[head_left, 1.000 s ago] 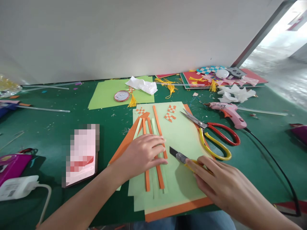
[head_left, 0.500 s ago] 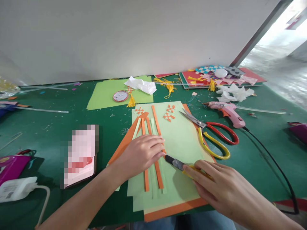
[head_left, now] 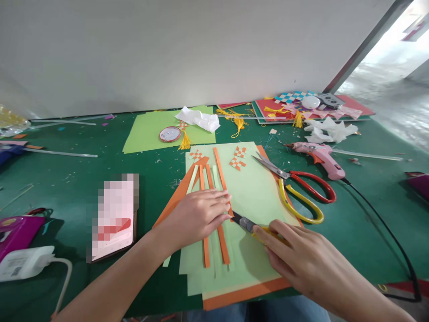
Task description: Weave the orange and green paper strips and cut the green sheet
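Note:
My right hand [head_left: 295,250] is closed around a utility knife [head_left: 246,222] with a yellow handle and a dark blade. The blade tip touches or nearly touches an orange paper strip [head_left: 220,167] beside my left fingertips. My left hand [head_left: 204,214] lies across several orange and pale green strips, pinning this strip with thumb and fingers; its palm hides their middles. Beneath are pale green sheets [head_left: 248,192] with an orange sheet [head_left: 246,293] showing at the edge. Small orange-and-white woven paper pieces [head_left: 237,163] lie above the strips.
Scissors [head_left: 283,174] with red and yellow handles overlap the sheets' right edge. A pink glue gun [head_left: 321,158] with a black cord lies further right. On the left are a phone [head_left: 115,219] and a white charger [head_left: 27,264]. Crumpled tissue [head_left: 197,118] and a round lid [head_left: 170,134] sit behind.
The knife blade has moved slightly up and its tip now meets the orange strip's edge by my left thumb. My left hand stays pressed on the strips. The view shifted slightly.

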Demonstrator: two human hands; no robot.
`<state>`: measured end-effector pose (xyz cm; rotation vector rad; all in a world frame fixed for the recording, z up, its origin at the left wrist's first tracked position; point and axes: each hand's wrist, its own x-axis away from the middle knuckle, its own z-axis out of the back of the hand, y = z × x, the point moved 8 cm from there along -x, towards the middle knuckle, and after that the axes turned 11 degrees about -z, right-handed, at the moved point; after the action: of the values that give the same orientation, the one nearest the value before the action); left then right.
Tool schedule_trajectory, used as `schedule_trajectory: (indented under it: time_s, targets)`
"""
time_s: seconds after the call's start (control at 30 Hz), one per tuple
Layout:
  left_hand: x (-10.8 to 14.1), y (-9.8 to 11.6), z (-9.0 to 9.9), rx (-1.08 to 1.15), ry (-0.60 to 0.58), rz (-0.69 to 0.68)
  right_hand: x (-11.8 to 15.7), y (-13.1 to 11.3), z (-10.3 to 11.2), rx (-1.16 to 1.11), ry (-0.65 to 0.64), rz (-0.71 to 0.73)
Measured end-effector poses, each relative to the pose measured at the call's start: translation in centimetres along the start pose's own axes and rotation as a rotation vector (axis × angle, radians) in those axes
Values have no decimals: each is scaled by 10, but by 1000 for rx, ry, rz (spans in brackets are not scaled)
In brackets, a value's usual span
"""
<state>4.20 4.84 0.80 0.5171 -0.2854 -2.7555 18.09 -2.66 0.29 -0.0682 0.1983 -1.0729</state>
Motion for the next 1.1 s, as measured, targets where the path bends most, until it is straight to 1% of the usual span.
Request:
schedule_trajectory:
  time_s: [0.43, 0.57, 0.77, 1.1]
  targets:
    - [0, -2, -2, 4, -31, 8, -1, -2, -4, 26, 6, -42]
    - [-1, -1, -2, 6, -37, 9, -2, -3, -1, 20, 37, -33]
    - [0, -2, -4, 9, -52, 14, -3, -2, -3, 39, 39, -51]
    - [0, 1, -1, 5, -48, 11, -9, 0, -4, 95, 81, -67]
